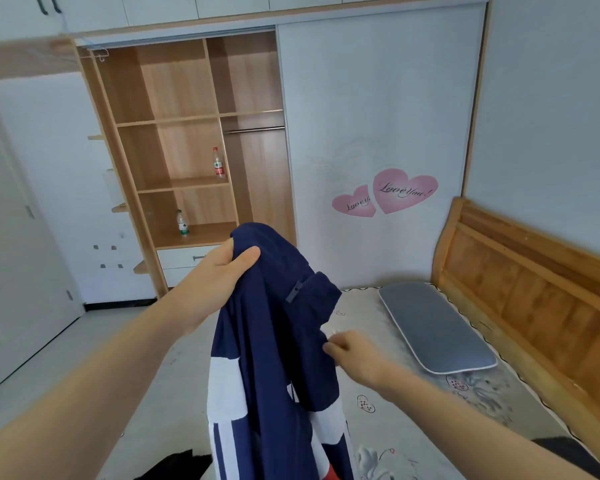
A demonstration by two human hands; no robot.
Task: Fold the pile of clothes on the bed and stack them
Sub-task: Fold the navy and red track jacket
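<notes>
**Jacket lifted, not yet laid out**

The left hand point(231, 263) clenches the top of a navy-and-white zip jacket point(274, 341), holding it up above the bed point(413, 410). The right hand point(352, 353) pinches its edge lower down. The step looks like finding the shoulders; next, probably spreading it flat on the mattress near the grey pillow point(437, 327).

Soft, even daylight, faint shadows; wide-angle bending curves the wardrobe point(187, 140) edges, and the top-left corner is blurred.
</notes>
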